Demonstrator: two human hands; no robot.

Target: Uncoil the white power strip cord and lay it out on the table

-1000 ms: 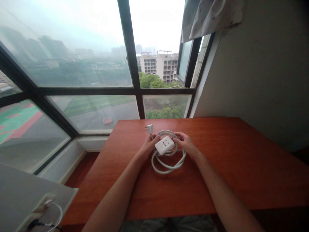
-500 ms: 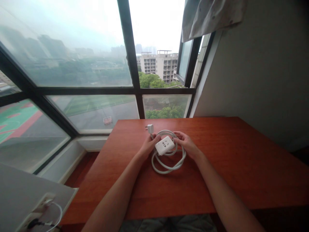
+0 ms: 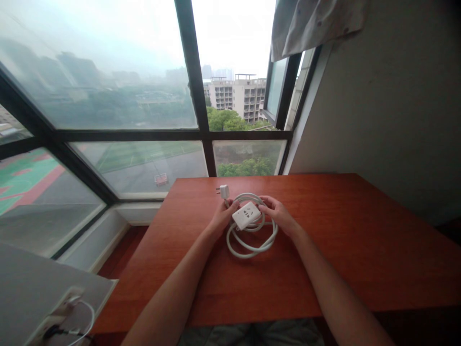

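Observation:
A white socket block (image 3: 247,215) lies on the reddish wooden table (image 3: 353,240), on top of its own coiled white cable (image 3: 252,246). The cable's white plug (image 3: 224,191) rests just beyond the coil, prongs pointing left. My left hand (image 3: 220,218) grips the block's left end with thumb on top. My right hand (image 3: 278,214) has its fingers curled against the block's right end and over the coil.
A large black-framed window (image 3: 201,137) stands right behind the table, a grey wall (image 3: 389,110) on the right. At lower left a grey surface carries a wall socket with a white cable (image 3: 68,312). Cloth hangs at top right (image 3: 317,24).
The socket block has tilted slightly between my hands; both hands stay in nearly the same place.

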